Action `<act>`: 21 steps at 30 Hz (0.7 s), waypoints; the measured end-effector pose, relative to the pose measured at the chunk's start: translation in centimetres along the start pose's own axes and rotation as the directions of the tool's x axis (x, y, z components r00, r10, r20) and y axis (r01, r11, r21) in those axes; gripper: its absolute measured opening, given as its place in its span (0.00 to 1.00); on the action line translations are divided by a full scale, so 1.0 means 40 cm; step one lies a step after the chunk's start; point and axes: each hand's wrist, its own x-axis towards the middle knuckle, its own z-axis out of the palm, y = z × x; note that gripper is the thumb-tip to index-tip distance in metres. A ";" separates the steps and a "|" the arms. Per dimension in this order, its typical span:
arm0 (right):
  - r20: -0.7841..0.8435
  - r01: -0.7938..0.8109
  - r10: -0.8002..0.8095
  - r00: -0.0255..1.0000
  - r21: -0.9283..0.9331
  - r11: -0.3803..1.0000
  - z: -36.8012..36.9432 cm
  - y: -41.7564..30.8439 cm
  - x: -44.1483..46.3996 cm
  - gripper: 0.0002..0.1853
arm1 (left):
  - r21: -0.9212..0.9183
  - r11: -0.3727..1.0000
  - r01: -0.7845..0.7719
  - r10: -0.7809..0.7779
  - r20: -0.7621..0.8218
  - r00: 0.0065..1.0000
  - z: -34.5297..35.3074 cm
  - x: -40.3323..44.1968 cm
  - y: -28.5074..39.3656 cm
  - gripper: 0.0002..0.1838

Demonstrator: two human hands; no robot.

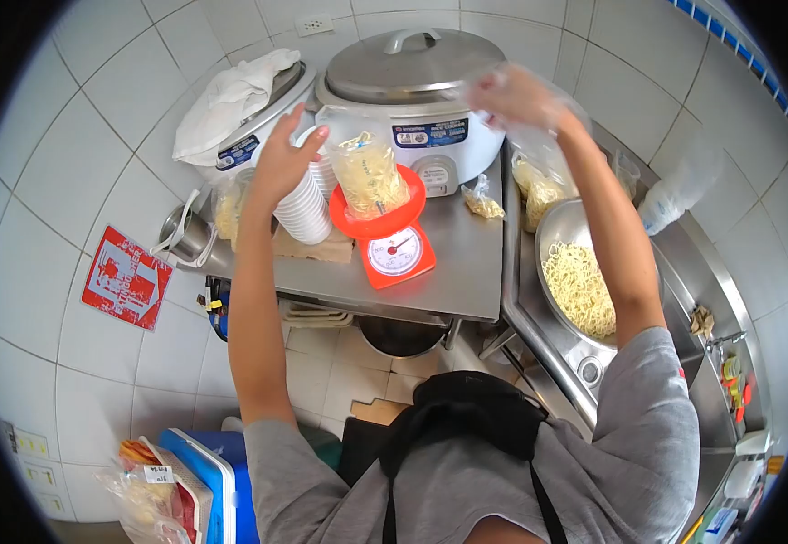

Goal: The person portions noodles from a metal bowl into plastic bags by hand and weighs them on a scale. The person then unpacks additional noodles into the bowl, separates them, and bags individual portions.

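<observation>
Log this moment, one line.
left hand: open | right hand: motion-blurred | clear plastic bag of pale-yellow noodles: on orange-red dial scale

The scale (pixel 383 227) I see is bright orange-red with a white dial (pixel 396 252), the bagged noodles (pixel 374 186) pale yellow, the large rice cooker (pixel 476 156) white with a blue label (pixel 430 133). Dark lines grid the white wall tiles (pixel 58 222); the shirt (pixel 643 426) is plain grey.
</observation>
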 end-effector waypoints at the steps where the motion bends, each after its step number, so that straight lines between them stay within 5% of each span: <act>1: 0.016 -0.049 0.049 0.999 -0.028 0.998 -0.018 0.063 -0.039 0.13 | 0.009 1.000 -0.020 0.021 -0.017 1.000 -0.008 -0.008 -0.007 0.35; 2: 0.106 -0.149 0.176 0.979 -0.221 0.964 -0.038 0.104 -0.086 0.11 | 0.015 0.999 -0.030 0.031 -0.038 0.999 -0.016 -0.024 -0.003 0.33; 3: 0.131 -0.136 0.166 0.977 -0.208 0.969 -0.041 0.235 -0.127 0.10 | 0.013 1.000 -0.024 0.025 -0.029 0.999 -0.023 -0.034 -0.004 0.33; 4: 0.416 0.247 0.205 0.886 -0.798 0.550 -0.030 0.328 -0.161 0.10 | 0.011 1.000 -0.020 0.020 -0.022 1.000 -0.031 -0.041 -0.006 0.32; 5: 0.237 -0.211 0.481 0.844 -0.678 0.704 0.009 0.499 -0.243 0.10 | 0.010 1.000 -0.015 0.015 -0.016 1.000 -0.036 -0.047 -0.005 0.32; 6: 0.032 -0.631 0.704 0.710 -0.415 0.656 0.047 0.667 -0.324 0.12 | -0.031 0.999 0.007 -0.007 0.000 1.000 -0.039 -0.050 0.002 0.30; 7: -0.100 -0.413 0.427 0.899 -0.525 0.744 0.077 0.734 -0.466 0.18 | -0.011 1.000 0.003 -0.002 0.004 1.000 -0.038 -0.050 0.004 0.28; 8: 0.081 -0.397 0.672 0.736 -0.753 0.525 0.098 0.718 -0.504 0.20 | 0.010 1.000 -0.004 0.003 0.005 1.000 -0.036 -0.048 0.006 0.27; 9: 0.154 -0.380 0.754 0.639 -0.789 0.483 0.104 0.653 -0.536 0.20 | 0.032 0.999 -0.009 0.009 0.004 1.000 -0.033 -0.042 0.009 0.26; 11: 0.151 -0.307 0.602 0.784 -0.748 0.588 0.135 0.749 -0.558 0.16 | 0.156 0.979 -0.132 0.129 0.030 0.991 -0.015 -0.033 0.022 0.24; 13: -0.049 -0.490 0.615 0.787 -0.656 0.574 0.094 0.674 -0.527 0.15 | 0.250 0.947 -0.204 0.205 0.020 0.978 0.007 -0.023 0.023 0.22; 14: -0.133 -0.449 0.473 0.871 -0.604 0.658 0.104 0.743 -0.479 0.12 | 0.284 0.933 -0.221 0.233 -0.010 0.972 0.020 -0.007 0.018 0.21; 15: -0.038 -0.313 0.362 0.932 -0.590 0.744 0.067 0.581 -0.411 0.16 | 0.317 0.918 -0.238 0.263 -0.037 0.964 0.029 0.002 0.017 0.21; 18: -0.191 -0.001 -0.044 0.981 -0.229 0.973 0.041 0.207 -0.212 0.11 | 0.375 0.927 -0.027 0.044 -0.037 0.998 0.047 0.025 0.040 0.18; 19: -0.200 -0.002 -0.007 0.980 -0.044 0.999 0.057 0.107 -0.148 0.11 | 0.317 0.948 -0.011 0.021 -0.030 0.999 0.056 0.031 0.035 0.18; 20: -0.191 0.173 -0.190 0.963 -0.101 0.980 0.075 0.024 -0.080 0.11 | 0.260 0.966 0.007 -0.001 -0.024 1.000 0.067 0.036 0.018 0.19; 21: -0.368 0.489 -0.502 0.783 -0.137 0.862 0.131 -0.014 -0.001 0.12 | 0.202 0.979 0.028 -0.024 -0.019 1.000 0.074 0.041 -0.001 0.19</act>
